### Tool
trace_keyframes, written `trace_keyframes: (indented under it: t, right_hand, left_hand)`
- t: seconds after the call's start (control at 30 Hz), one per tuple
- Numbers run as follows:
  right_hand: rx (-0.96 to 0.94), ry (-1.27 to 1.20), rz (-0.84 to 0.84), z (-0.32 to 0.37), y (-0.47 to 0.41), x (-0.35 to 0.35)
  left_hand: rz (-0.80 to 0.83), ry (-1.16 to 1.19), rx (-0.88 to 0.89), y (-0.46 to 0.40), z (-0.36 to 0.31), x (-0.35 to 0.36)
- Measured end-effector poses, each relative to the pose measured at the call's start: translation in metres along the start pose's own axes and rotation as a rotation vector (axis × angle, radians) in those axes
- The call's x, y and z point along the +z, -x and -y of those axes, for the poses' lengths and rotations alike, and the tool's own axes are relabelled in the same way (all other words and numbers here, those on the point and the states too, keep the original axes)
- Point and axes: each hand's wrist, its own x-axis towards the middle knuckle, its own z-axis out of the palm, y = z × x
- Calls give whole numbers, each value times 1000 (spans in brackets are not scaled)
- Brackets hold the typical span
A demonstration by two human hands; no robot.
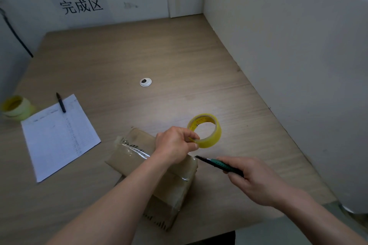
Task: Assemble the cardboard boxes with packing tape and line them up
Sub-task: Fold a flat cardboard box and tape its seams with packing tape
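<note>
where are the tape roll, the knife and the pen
tape roll [216, 131]: head view, right outer band
knife [217, 164]: head view, green handle
pen [61, 102]: head view, mid barrel, on the paper

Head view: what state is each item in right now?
Box: closed, taped along the seam.
Tape roll: lifted, held by left hand.
Cutter: blade out, in right hand.
Spare tape: lying untouched.
Pen: resting on paper.
</note>
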Motion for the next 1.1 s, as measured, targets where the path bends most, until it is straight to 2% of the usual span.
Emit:
trace_keyframes:
  t: [0.07, 0.13, 0.27, 0.33, 0.4, 0.47, 0.53, 0.57, 0.6, 0.67, 0.7, 0.77, 0.83, 0.97, 1.1]
  right_hand:
    - [-11, 207, 51, -10, -5, 8]
    - [43, 239, 1, -26, -4, 19]
    - [355, 333, -116, -71, 8, 36]
    - [525, 368, -58, -90, 17, 42]
    - [604, 443, -11, -99, 17, 45]
    - [505, 432, -243, -91, 10, 42]
    - [214, 331, -566, -60, -9, 29]
    - [48, 308, -642, -41, -21, 20]
    - [-83, 327, -640, -22, -33, 12]
    - [-234, 428, -528, 7, -58, 0]
    - [-241, 479, -429, 16, -69, -3]
    - [-181, 497, -202, 21, -85, -4]
    - [-126, 392, -42, 19, -93, -1]
    - [-96, 177, 22, 17, -98, 3]
    - [-97, 95, 112, 15, -105, 8]
  left_hand:
    - [-1, 9, -1, -1, 0, 0]
    - [-1, -3, 8, -1, 1, 1]
    - [-8, 8, 2, 1, 2, 1]
    - [-11, 0, 1, 2, 1, 0]
    - [-13, -5, 2, 2, 1, 0]
    - [-11, -7, 7, 1, 1, 0]
    - [-13, -12, 10, 0, 2, 0]
    - [-12, -28, 13, 0, 1, 0]
    - [-9, -53, 17, -1, 0, 0]
    - [4, -104, 27, 0, -2, -1]
    - [9, -124, 31, 1, -3, -2]
    - [2, -147, 38, 2, -3, -2]
    - [-17, -153, 52, 3, -1, -1]
    - [-26, -156, 84, 5, 6, 1]
    - [-24, -160, 122, 4, 18, 4]
